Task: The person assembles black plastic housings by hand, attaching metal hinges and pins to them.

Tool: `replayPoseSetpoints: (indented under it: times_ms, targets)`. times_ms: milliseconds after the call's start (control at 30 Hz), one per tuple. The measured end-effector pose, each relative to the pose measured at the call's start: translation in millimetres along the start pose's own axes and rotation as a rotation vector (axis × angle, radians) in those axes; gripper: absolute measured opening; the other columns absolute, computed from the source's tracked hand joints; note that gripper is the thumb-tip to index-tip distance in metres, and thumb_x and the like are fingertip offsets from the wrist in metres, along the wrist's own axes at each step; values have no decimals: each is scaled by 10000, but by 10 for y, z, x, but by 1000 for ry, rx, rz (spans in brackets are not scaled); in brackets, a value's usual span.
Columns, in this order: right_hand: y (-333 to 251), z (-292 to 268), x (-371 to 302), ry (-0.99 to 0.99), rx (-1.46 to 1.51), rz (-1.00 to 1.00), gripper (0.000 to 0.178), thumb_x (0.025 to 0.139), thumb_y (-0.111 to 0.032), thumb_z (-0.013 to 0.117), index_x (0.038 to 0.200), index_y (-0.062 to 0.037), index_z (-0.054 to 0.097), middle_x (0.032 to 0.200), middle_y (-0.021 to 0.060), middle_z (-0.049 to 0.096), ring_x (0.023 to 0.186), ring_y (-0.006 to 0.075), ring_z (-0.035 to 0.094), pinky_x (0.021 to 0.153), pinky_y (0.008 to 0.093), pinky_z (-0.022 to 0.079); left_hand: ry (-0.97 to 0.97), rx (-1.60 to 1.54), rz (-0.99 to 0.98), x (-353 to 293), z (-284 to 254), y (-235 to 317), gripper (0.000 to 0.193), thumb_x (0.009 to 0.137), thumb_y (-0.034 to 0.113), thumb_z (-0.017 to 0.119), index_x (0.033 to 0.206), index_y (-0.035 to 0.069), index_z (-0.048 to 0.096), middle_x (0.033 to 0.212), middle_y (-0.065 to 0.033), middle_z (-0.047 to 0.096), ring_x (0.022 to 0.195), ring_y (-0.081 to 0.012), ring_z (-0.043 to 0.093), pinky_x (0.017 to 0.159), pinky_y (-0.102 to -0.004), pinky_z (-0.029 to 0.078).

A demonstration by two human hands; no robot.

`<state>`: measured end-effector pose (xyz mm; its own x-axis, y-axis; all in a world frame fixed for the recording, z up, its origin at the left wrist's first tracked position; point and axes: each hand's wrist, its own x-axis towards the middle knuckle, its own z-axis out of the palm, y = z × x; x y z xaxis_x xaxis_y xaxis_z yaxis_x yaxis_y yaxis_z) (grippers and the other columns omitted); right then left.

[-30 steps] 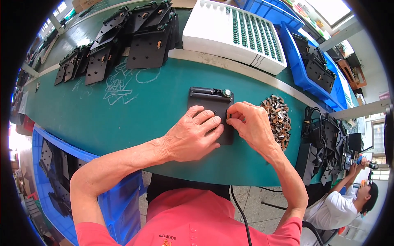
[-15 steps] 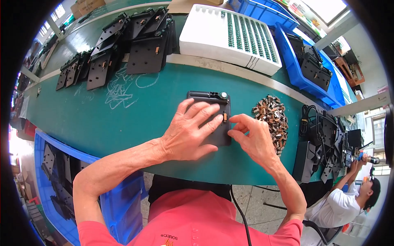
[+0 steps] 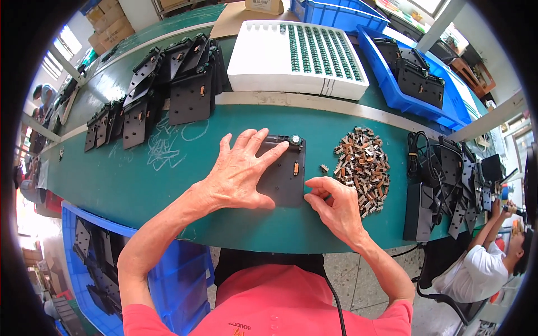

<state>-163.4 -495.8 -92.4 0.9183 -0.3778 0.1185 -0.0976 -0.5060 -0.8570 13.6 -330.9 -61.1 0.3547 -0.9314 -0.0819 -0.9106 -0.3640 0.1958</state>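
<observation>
A black rectangular panel [image 3: 286, 187] lies on the green work table in front of me. A round green-and-white part [image 3: 295, 140] sits at its far right corner, and a small brown-and-metal slide switch [image 3: 296, 168] is seated near its right side. My left hand [image 3: 238, 171] rests spread over the panel's left part, fingers apart, covering its left edge. Beside the panel's right edge is my right hand [image 3: 335, 206], with the thumb and index tips slightly apart at the edge and the other fingers curled. Nothing shows between them.
Right of the panel is a pile of slide switches [image 3: 364, 171], with one loose switch [image 3: 324, 168] beside it. A white foam tray [image 3: 260, 70] of green round parts stands behind. Black panels [image 3: 191, 103] stack at far left. Blue bins [image 3: 400, 98] flank the table; a co-worker [image 3: 476, 266] sits right.
My left hand has slid left relative to the panel, uncovering more of its face and the slide switch. The right hand stays by the right edge. The whole view has shifted slightly.
</observation>
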Motion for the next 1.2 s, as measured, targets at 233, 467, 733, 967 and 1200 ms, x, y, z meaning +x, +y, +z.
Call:
replayPoseSetpoints:
  times_ms: [233,467,733,967,1200]
  targets:
    - [74,101,-57,124,39,-47,200,804,15,724,993,-1,663,789,93,678,655,163,689,558,273,540,-30,89,36,-61,-97,53,1200,494,467,880,1532,225,327,1468,-280,351,1352,-445,354,1078,-650,261]
    - [103,137,-86,177,59,-85,201,808,18,721,1002,3,670,851,100,683,670,160,692,564,264,546,-40,99,99,-62,-129,45,1135,512,427,850,1511,211,356,1424,-267,403,1293,-432,418,1068,-618,286]
    - [116,132,-92,190,91,-56,237,821,0,720,1053,9,671,883,106,701,699,167,702,596,271,562,162,123,98,-198,-134,46,1041,517,388,805,1463,188,419,1341,-282,443,1269,-437,424,1022,-656,300]
    - [-55,131,-74,22,356,167,439,880,-63,705,1285,18,557,912,117,715,748,139,692,639,268,559,177,99,57,-249,-307,88,1100,495,406,830,1475,159,397,1366,-245,433,1270,-423,418,1082,-601,274]
    - [-121,60,-74,-108,884,335,496,890,-57,707,1344,10,521,911,64,700,735,111,659,659,236,532,163,86,85,-325,-335,104,1130,538,518,833,1497,150,363,1402,-265,409,1277,-438,412,1084,-603,262]
